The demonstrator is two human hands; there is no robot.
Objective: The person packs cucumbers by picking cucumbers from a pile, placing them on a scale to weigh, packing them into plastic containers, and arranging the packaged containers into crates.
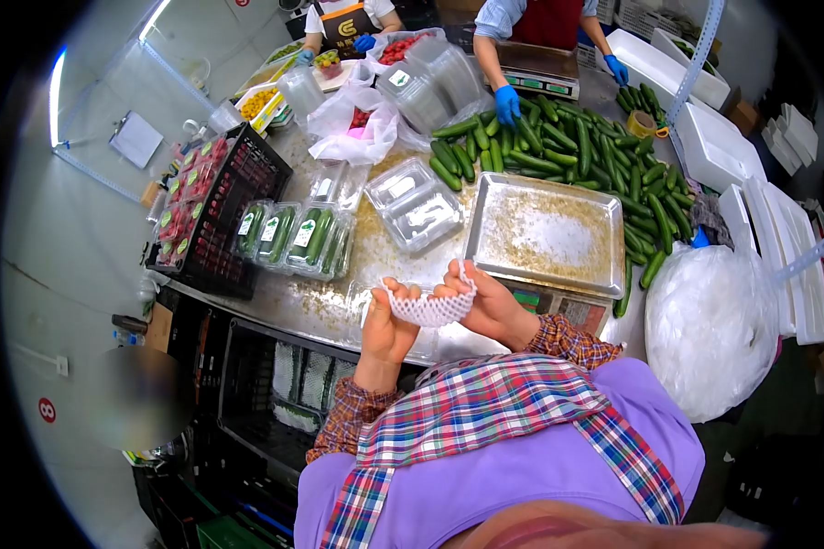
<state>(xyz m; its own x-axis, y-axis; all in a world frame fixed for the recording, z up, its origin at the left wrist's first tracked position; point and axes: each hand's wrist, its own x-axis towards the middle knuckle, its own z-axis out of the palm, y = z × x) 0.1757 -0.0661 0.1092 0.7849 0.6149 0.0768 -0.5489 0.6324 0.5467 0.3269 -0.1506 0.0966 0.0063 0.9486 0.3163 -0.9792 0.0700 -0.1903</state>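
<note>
A white foam net (432, 309) is stretched between my two hands in front of my chest, above the table's near edge. My left hand (389, 328) grips its left end, and my right hand (487, 304) grips the right end, fingers closed. Just beyond my right hand lies a metal tray (549, 233) on a scale. Clear plastic boxes (417, 206) stand to the tray's left. Packed cucumber boxes (309, 240) with labels are beyond my left hand. Behind the tray is a big heap of loose cucumbers (581, 146).
A black crate (224, 206) with packed red fruit stands at the left. A large plastic bag (710, 329) is at the right, near white foam boxes (714, 142). Two people in blue gloves work across the metal table (366, 265). An open black crate (247, 403) sits below the edge.
</note>
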